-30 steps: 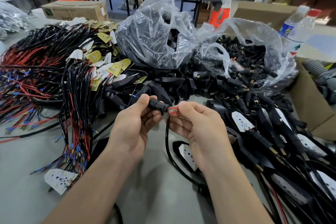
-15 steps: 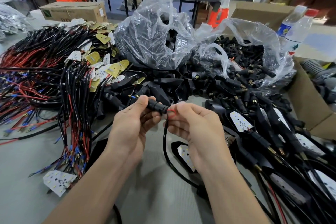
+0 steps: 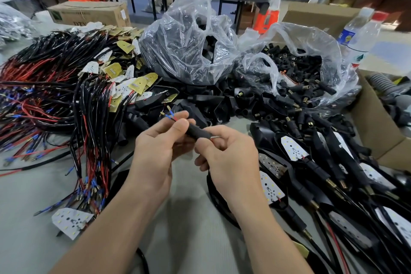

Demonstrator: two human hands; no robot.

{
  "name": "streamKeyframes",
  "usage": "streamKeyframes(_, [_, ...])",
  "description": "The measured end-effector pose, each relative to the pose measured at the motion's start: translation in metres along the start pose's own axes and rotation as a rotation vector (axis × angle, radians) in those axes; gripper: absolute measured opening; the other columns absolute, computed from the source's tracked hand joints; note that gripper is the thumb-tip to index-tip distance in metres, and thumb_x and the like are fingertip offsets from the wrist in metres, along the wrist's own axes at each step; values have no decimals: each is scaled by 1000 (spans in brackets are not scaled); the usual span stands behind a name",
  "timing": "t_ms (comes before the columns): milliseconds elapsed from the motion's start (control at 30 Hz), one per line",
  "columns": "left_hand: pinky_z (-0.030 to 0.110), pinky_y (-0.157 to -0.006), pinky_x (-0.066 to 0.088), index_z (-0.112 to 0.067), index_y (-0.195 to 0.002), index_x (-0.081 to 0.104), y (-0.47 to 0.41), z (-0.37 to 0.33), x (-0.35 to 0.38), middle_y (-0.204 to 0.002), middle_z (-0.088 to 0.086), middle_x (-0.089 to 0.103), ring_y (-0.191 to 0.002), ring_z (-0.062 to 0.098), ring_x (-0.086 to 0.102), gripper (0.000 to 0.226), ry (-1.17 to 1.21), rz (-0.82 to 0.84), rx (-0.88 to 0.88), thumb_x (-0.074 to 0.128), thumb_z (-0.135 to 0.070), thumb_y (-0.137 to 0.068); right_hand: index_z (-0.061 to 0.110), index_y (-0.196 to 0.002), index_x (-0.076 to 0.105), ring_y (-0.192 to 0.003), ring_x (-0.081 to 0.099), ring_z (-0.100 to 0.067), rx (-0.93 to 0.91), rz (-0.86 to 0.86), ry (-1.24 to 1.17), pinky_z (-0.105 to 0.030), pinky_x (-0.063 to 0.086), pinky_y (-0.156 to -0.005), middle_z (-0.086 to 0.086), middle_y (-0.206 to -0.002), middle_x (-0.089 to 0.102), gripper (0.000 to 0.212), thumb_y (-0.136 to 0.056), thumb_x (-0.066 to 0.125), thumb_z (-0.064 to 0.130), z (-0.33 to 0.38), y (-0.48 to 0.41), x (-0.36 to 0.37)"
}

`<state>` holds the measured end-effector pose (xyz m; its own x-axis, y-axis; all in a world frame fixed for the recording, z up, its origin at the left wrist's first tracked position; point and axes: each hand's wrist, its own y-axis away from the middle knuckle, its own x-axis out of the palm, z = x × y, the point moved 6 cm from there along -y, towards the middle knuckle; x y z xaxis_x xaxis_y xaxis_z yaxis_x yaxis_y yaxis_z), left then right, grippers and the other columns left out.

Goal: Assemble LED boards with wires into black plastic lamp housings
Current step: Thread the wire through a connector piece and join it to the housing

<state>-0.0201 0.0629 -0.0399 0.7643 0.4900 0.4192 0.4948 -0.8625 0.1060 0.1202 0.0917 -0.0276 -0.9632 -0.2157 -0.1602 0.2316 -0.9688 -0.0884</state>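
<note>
My left hand (image 3: 159, 147) pinches a short black plastic tube (image 3: 196, 131) between thumb and fingers. Thin red and blue wire ends (image 3: 170, 115) with brass tips stick out of the tube's far end, past my left fingers. My right hand (image 3: 224, 151) pinches the wire where it enters the tube's near end. The black cable (image 3: 212, 191) drops below my right hand to a lamp housing that my wrist mostly hides. Assembled black housings with white LED boards (image 3: 293, 148) lie to the right.
A heap of red and black wires with LED boards (image 3: 66, 100) covers the left. One loose LED board (image 3: 70, 220) lies near my left forearm. Two clear bags (image 3: 189, 51) of black parts stand behind. A cardboard box (image 3: 378, 131) and water bottles (image 3: 358, 35) sit at the right.
The wire has gone further through the black tube: its red and blue ends now stick out past my left fingers. Both hands stay at the tube.
</note>
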Motion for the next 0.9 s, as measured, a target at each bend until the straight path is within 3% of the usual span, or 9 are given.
streamKeyframes(133, [16, -63, 55, -22, -72, 83, -5, -16, -10, -91, 0, 80, -73, 4, 69, 35, -19, -45, 37, 62, -22, -100, 32, -84, 75, -61, 69, -24, 10, 38, 41, -46, 60, -68, -1, -63, 71, 11, -85, 71, 22, 2, 0, 1])
streamKeyframes(200, [17, -64, 56, -21, -65, 81, -6, -24, -14, -83, 0, 79, -70, 5, 70, 40, -33, -64, 74, 61, -18, -100, 32, -81, 73, -59, 62, -21, -18, 114, 141, -37, 53, -63, 1, -63, 68, 5, -84, 74, 28, 6, 5, 9])
streamKeyframes(267, [17, -63, 57, -19, -63, 79, -6, -30, -18, -78, 1, 78, -66, 7, 69, 43, -30, -79, 96, 59, -15, -101, 21, -71, 65, -51, 44, -11, -65, 196, 273, -33, 38, -53, 3, -53, 53, 17, -84, 72, 30, 7, 12, 21])
streamKeyframes(333, [17, -60, 56, -17, -72, 75, -7, -33, -24, -77, 1, 77, -64, 7, 70, 37, -2, -107, 91, 56, -17, -103, 16, -64, 51, -49, 34, -12, -75, 263, 389, -33, 30, -49, 5, -48, 39, 32, -86, 67, 34, 9, 19, 31])
streamKeyframes(500, [19, -56, 54, -15, -85, 69, -7, -35, -33, -69, -1, 73, -59, 10, 68, 27, 39, -175, 113, 53, -21, -106, 20, -57, 43, -54, 45, -23, -165, 247, 583, -35, 30, -50, 1, -47, 43, 44, -92, 62, 37, 27, 28, 37])
streamKeyframes(633, [19, -55, 53, -12, -86, 69, -9, -34, -39, -67, -1, 71, -57, 10, 64, 25, 110, -261, 111, 56, -21, -105, 14, -54, 48, -51, 45, -21, -193, 288, 547, -35, 35, -48, 0, -46, 49, 47, -93, 61, 38, 36, 31, 47])
streamKeyframes(700, [16, -54, 52, -12, -88, 67, -10, -25, -40, -65, -3, 69, -54, 7, 62, 23, 292, -262, -7, 56, -23, -105, 11, -57, 57, -49, 51, -19, -40, 354, 280, -34, 44, -53, -2, -52, 62, 44, -95, 57, 32, 30, 30, 52])
streamKeyframes(767, [13, -52, 51, -11, -89, 64, -11, -17, -35, -64, -5, 67, -51, 4, 62, 22, 519, -240, -149, 55, -23, -105, 14, -57, 62, -45, 47, -15, 157, 385, -45, -26, 41, -48, -3, -51, 62, 42, -96, 54, 27, 22, 32, 52])
streamKeyframes(900, [12, -49, 49, -12, -87, 66, -15, -15, -36, -65, -5, 69, -52, 3, 64, 24, 549, -233, -144, 55, -24, -105, 12, -69, 64, -47, 47, -12, 91, 428, 226, -26, 40, -50, -7, -53, 62, 35, -96, 57, 33, 11, 30, 39])
